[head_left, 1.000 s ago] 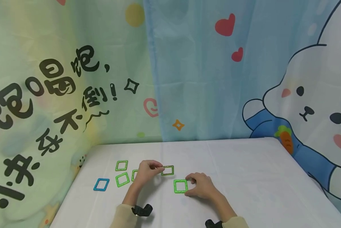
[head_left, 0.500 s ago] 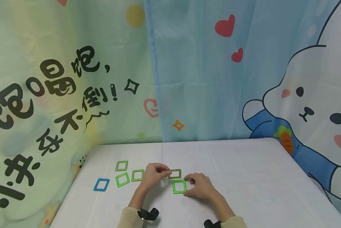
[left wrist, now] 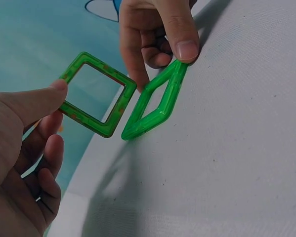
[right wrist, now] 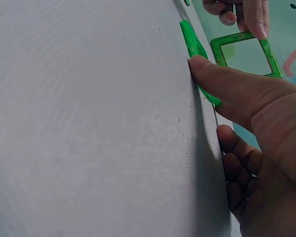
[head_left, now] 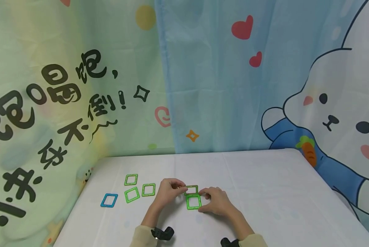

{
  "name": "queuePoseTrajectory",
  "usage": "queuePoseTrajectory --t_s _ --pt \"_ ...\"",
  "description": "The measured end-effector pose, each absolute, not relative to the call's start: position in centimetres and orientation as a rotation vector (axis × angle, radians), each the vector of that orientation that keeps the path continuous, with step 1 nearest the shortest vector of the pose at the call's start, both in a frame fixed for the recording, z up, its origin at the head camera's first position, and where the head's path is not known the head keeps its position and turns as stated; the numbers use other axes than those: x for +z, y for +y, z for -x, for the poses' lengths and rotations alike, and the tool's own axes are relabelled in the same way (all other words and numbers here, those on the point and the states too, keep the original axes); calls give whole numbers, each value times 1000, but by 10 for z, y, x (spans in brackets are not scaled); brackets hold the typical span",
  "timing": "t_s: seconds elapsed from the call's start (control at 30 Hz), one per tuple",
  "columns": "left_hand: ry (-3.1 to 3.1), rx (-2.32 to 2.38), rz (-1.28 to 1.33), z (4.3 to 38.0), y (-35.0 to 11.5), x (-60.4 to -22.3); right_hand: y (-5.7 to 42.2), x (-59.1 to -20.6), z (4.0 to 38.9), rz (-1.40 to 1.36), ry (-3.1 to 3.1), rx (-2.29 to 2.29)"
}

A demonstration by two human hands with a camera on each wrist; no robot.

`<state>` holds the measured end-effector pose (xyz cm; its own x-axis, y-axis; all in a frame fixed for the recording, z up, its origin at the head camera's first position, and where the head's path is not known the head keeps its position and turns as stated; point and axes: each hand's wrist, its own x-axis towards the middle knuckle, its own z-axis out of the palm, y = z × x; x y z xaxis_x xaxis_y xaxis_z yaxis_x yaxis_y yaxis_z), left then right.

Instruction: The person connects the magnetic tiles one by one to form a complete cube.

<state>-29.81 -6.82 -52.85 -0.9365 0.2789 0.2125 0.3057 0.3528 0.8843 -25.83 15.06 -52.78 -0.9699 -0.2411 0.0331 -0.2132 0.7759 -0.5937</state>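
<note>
My left hand point(head_left: 168, 194) pinches a green square magnetic tile point(left wrist: 86, 120) by one side, between thumb and fingers. It is held upright, its open middle facing me. My right hand point(head_left: 219, 202) grips a second green square magnetic tile point(left wrist: 175, 90) with thumb and index finger at its right side. This one lies low, close over the white table. In the head view the upright tile's lower edge meets the far edge of the low tile. From the left wrist, their near corners appear very close together.
On the table's left lie three more green tiles, a far one point(head_left: 130, 184), a tilted one point(head_left: 132, 200) and one nearer my left hand point(head_left: 148, 195). A blue tile point(head_left: 107, 206) is farther left. A printed curtain point(head_left: 203, 103) hangs behind the white table point(head_left: 264, 192).
My left hand has moved right and slightly nearer with its tile, closing the gap to the other tile. My right hand and its tile have shifted slightly left.
</note>
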Motion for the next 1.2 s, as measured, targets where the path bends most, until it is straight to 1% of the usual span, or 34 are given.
queuePoseTrajectory --t_s 0.27,0.8,1.2 --pt "-2579 -1674 558 298 -66 -532 153 -529 259 414 2926 -964" --pt "-2558 -1730 553 296 -65 -541 153 -530 259 360 2858 -985" --pt "-2564 -1728 521 296 -62 -539 153 -516 268 526 2716 -1301"
